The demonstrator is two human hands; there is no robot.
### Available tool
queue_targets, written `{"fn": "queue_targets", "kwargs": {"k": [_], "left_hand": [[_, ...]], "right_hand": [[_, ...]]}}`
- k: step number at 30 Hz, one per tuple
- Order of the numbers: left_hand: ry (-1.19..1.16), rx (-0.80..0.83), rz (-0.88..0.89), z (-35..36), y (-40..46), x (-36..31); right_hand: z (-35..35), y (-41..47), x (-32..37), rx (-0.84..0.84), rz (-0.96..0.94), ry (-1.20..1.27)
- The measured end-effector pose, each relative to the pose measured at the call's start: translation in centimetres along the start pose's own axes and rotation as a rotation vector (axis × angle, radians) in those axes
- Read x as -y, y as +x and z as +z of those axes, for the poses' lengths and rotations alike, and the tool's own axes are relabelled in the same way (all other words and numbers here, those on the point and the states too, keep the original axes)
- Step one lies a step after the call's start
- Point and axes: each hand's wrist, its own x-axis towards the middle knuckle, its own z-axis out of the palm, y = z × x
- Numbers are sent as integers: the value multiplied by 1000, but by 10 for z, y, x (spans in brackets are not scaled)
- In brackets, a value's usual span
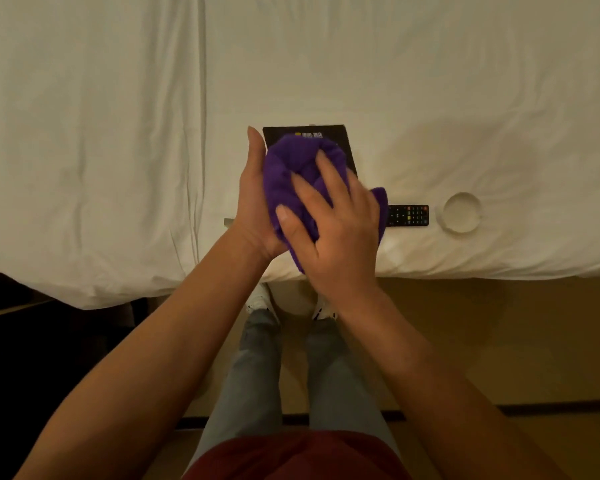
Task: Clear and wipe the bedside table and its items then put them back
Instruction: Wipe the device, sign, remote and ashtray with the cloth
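Purple cloth [293, 174] bunched between both hands, held above the near edge of the bed [118, 133]. Left hand [255, 202] upright on the cloth's left side, palm turned inward, fingers straight and pointing away from the body. Right hand [333, 220] laid over the cloth from the right, fingers spread and pressed into the folds; a tail of cloth sticks out past its far side. Whether anything is wrapped inside the bundle cannot be told. Beyond the hands, a flat black card or folder [340, 140] with a small yellow-and-white mark lies on the white sheet, partly covered by the cloth. Just right of the right hand, a black remote control [409, 215] with coloured buttons lies on the sheet, its near end hidden behind the cloth. Further right, a round pale dish [461, 211], possibly an ashtray, rests on the sheet too. White sheet is creased, with a long fold running left of the hands. Below the hands: tan floor [499, 341], grey trousers, light shoes at the bed's edge. Dark area lower left of the left arm. Warm, dim light.
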Motion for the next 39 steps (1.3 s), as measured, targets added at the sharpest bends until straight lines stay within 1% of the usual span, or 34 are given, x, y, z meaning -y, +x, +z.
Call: {"fn": "queue_targets", "kwargs": {"k": [3, 5, 8, 13, 15, 17, 18, 20, 21, 22, 23, 24, 25, 26, 27, 29, 30, 32, 35, 36, 37, 38, 39], "left_hand": [[-38, 53, 18, 10, 2, -2], [-11, 22, 18, 11, 3, -2], [42, -47, 38, 13, 1, 1], [-26, -77, 127, 19, 4, -7], [-34, -76, 180, 18, 4, -19], [-14, -87, 191, 12, 5, -32], [4, -103, 192, 8, 5, -37], [41, -132, 200, 1, 6, -45], [68, -157, 195, -3, 7, -48], [105, -198, 179, -6, 8, -51], [149, -245, 157, -9, 10, -53], [188, -287, 130, -11, 11, -53], [227, -323, 105, -10, 12, -51], [282, -359, 99, -8, 14, -47], [366, -399, 127, -5, 16, -40], [647, -519, 247, -4, 24, -23], [773, -563, 300, -4, 27, -15], [933, -602, 355, -2, 30, -5], [1143, -633, 340, 6, 31, -1], [1194, -616, 298, 11, 29, -1], [1206, -554, 222, 16, 25, 0], [1154, -439, 113, 23, 21, 1], [1018, -285, -11, 28, 16, 2]], "right_hand": [[-1, 34, -11, -58, -7, -55], [-6, 58, -22, -85, 30, -63], [-9, 80, -39, -95, 139, 6], [-4, 60, -41, -80, 203, 31], [-3, 44, -43, -67, 223, 118], [-5, 29, -47, -57, 302, 294], [-8, 23, -51, -38, 391, 414], [-18, 19, -64, 15, 684, 817], [-23, 20, -71, 51, 845, 1053], [-27, 20, -80, 89, 987, 1234], [-31, 21, -85, 129, 1096, 1340], [-34, 22, -89, 168, 1158, 1360], [-35, 21, -89, 192, 1172, 1373], [-34, 17, -88, 202, 1149, 1381], [-34, 14, -85, 219, 1131, 1361], [-37, 10, -74, 298, 1052, 1329], [-37, 10, -70, 309, 971, 1347], [-34, 16, -64, 241, 829, 1354], [-41, 24, -58, 150, 816, 1270], [-44, 25, -58, 122, 809, 1208], [-47, 26, -57, 92, 796, 1104], [-49, 26, -55, 62, 757, 966], [-51, 28, -52, 35, 700, 821]]}}
